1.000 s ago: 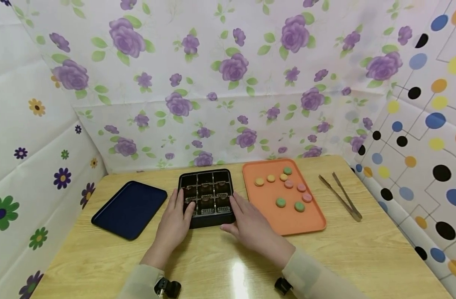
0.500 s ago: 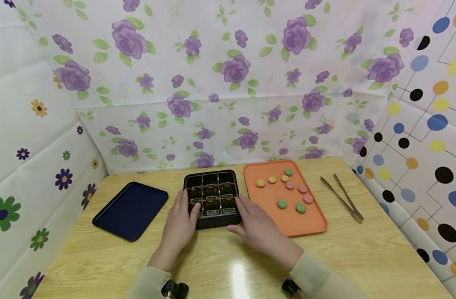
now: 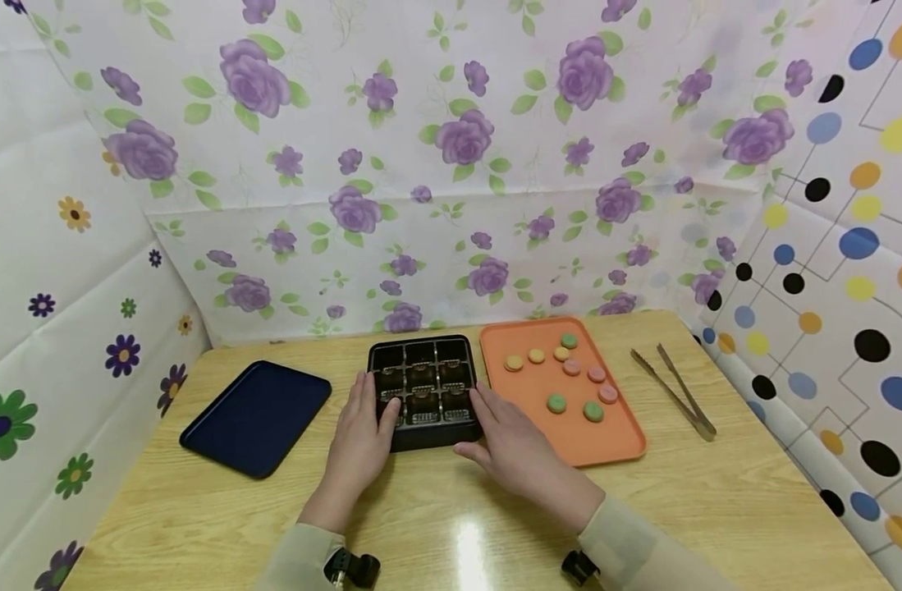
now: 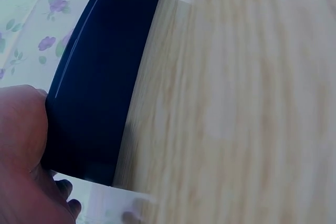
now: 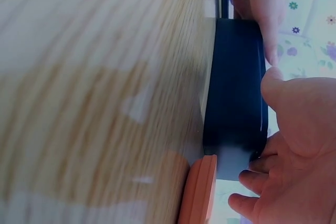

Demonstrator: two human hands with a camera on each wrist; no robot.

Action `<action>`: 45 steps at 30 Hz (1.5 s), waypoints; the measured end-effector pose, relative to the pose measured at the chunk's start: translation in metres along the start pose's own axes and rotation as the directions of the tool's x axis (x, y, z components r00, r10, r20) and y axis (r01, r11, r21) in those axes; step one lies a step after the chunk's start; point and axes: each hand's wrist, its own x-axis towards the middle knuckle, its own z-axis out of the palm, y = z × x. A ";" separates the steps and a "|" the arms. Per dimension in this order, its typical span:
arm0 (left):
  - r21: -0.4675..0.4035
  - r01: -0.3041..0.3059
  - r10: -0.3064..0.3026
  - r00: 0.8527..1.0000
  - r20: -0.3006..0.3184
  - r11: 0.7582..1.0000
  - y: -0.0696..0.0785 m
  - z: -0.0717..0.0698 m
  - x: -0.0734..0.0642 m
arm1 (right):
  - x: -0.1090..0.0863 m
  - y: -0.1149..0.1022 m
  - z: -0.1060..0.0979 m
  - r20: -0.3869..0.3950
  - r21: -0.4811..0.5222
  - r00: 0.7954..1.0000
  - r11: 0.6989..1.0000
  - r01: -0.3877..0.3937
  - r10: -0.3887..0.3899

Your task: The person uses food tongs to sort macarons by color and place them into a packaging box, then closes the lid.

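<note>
A black box (image 3: 433, 435) with an insert split into several compartments stands on the table, seen from above in the head view. My left hand (image 3: 358, 443) lies along its left side, fingers straight, thumb over the front left corner. My right hand (image 3: 513, 443) touches its right side with extended fingers, thumb near the front. In the left wrist view the dark front wall of the box (image 4: 100, 87) shows beside my left hand (image 4: 21, 150). The right wrist view shows the box (image 5: 236, 87) between both hands, with my right hand (image 5: 304, 135) nearer.
An orange tray (image 3: 524, 419) with several green, yellow and pink macarons (image 3: 557, 403) lies right of the box, close to it. Metal tongs (image 3: 679, 394) lie farther right. On the left is a dark blue tray (image 3: 258, 419). Patterned cloth walls (image 3: 451, 205) bound the wooden table (image 3: 406, 517).
The black box has slid a little to the right, closer to the orange tray, with both hands moving along at its sides. The trays, macarons and tongs stay in place.
</note>
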 end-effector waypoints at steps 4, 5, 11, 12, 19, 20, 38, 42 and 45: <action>-0.044 0.025 -0.024 1.000 0.013 0.999 -0.002 0.001 0.000 | 0.000 0.001 0.001 0.010 0.013 1.000 1.000 -0.007 0.007; -0.055 0.033 -0.032 0.999 0.016 0.998 -0.002 0.001 0.000 | 0.000 0.001 0.001 0.016 0.015 1.000 1.000 -0.012 0.012; -0.092 0.058 -0.056 0.998 0.025 0.994 -0.003 0.000 0.000 | 0.000 0.002 0.002 0.017 0.004 1.000 1.000 -0.014 0.014; -0.093 0.058 -0.056 0.998 0.024 0.994 -0.003 0.000 0.000 | 0.000 0.003 0.002 0.014 0.004 1.000 1.000 -0.014 0.014; -0.108 0.057 -0.055 0.998 0.026 0.992 -0.005 0.002 0.001 | 0.001 0.003 -0.001 0.010 0.002 1.000 1.000 -0.015 0.015; -0.113 0.057 -0.055 0.998 0.027 0.992 -0.005 0.003 0.001 | 0.001 0.004 -0.001 0.009 0.000 1.000 1.000 -0.015 0.015; -0.145 0.056 -0.055 0.998 0.009 0.988 -0.006 0.006 0.001 | -0.007 0.043 -0.017 -0.103 -0.034 0.995 0.999 0.015 -0.018; -0.142 0.056 -0.056 0.998 0.006 0.988 -0.007 0.007 0.002 | -0.011 0.054 -0.023 -0.144 -0.062 0.989 0.998 0.019 -0.027; -0.142 0.055 -0.056 0.998 0.003 0.988 -0.008 0.007 0.002 | -0.013 0.062 -0.028 -0.170 -0.081 0.985 0.997 0.005 -0.019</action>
